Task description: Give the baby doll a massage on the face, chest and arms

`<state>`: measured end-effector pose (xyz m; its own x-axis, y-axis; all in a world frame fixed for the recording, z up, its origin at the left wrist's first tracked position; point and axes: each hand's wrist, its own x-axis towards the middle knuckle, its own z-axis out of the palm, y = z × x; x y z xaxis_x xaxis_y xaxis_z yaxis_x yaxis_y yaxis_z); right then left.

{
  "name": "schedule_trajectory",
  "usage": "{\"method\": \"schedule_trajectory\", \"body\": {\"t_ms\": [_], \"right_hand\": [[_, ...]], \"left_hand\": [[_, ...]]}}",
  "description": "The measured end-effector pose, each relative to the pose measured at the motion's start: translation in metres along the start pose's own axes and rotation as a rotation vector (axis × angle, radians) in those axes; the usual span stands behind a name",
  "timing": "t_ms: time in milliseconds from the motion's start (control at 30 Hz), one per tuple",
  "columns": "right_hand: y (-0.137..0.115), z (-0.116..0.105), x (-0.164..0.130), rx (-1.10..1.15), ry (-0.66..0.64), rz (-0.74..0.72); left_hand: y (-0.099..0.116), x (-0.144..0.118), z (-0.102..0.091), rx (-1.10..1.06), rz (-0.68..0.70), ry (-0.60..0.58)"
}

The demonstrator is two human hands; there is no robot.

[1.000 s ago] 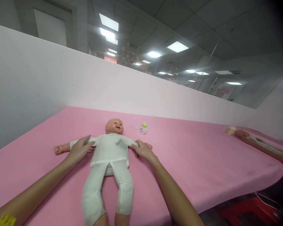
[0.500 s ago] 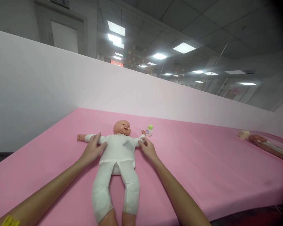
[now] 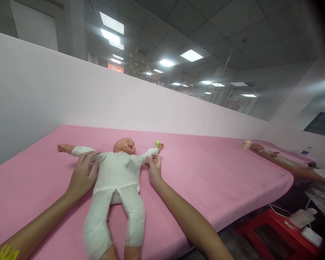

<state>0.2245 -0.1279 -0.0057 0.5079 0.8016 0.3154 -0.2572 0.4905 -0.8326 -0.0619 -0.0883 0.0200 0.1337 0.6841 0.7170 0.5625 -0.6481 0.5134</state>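
A baby doll [image 3: 116, 169] in a white top and trousers lies on its back on the pink-covered table [image 3: 200, 180], its arms spread to both sides. My left hand [image 3: 82, 173] is closed around the upper part of the doll's sleeved arm on the left, fingers over it and thumb on the near side. With fingers and thumb, my right hand [image 3: 155, 169] pinches the white sleeve of the other arm. Just behind that doll hand shows the light green cap of a small bottle [image 3: 157, 143]; the rest is hidden.
A white partition [image 3: 141, 104] runs along the table's back. At the far right, a co-worker's arm [image 3: 289, 166] reaches to a second doll [image 3: 257, 147] beside a cream-coloured box [image 3: 246, 144]. Below the table's right edge, a red stool [image 3: 260, 225] holds a clear bottle [image 3: 302, 217].
The view has swung right, bringing the stool and co-worker into sight. The doll's arms are straighter and raised outward, my hands moving with them. The doll's hand now covers most of the bottle.
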Motion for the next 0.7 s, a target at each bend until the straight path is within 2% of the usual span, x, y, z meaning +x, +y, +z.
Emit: {"method": "schedule_trajectory", "body": {"t_ms": [233,467,700], "right_hand": [[0.002,0.0,0.0,0.197,0.13,0.169],[0.003,-0.001,0.001,0.25,0.074,0.229],[-0.001,0.002,0.0,0.239,0.019,0.225]], "left_hand": [[0.011,0.004,-0.008,-0.003,0.068,0.003],[0.024,0.008,-0.024,0.011,0.012,-0.002],[0.024,0.015,-0.03,-0.03,-0.096,0.142]]}}
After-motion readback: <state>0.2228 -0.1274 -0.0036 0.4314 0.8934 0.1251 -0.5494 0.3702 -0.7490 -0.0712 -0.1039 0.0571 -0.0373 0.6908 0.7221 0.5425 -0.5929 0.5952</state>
